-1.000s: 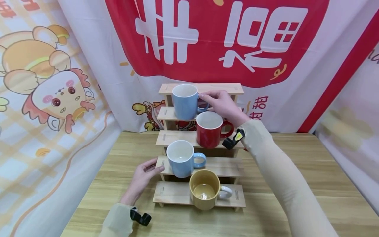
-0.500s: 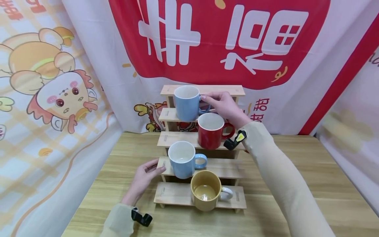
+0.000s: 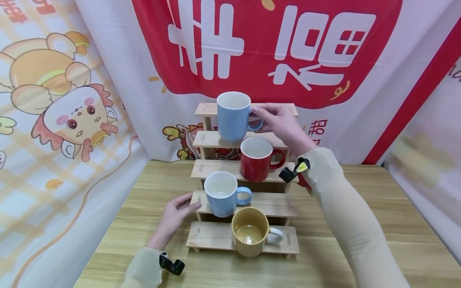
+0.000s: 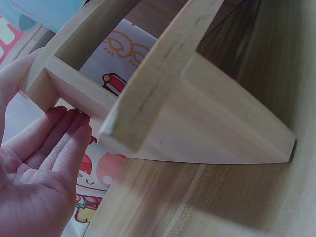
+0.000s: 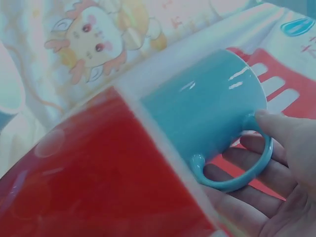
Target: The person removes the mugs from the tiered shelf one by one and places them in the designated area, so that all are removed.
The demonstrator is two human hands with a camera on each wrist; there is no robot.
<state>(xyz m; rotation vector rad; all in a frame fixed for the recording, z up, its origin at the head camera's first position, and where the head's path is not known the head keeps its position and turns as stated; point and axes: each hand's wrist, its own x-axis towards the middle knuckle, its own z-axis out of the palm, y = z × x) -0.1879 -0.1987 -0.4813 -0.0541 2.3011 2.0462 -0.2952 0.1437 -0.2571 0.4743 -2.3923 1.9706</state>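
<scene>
Against printed cloth (image 3: 259, 89), a handle (image 5: 224, 185) is pinched in the right grip (image 3: 279, 121) and the wooden rack (image 3: 212, 237) clasped in the left grip (image 3: 175, 215), likely for steadiness; thus the upper blue mug (image 3: 233, 124) is held upright before the top shelf (image 3: 206, 109), behind the red mug (image 3: 253, 166).

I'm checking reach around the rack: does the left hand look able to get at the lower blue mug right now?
Probably yes: nothing stands between the left hand and the lower blue mug, though the hand holds the rack and the mug's handle points away.
</scene>
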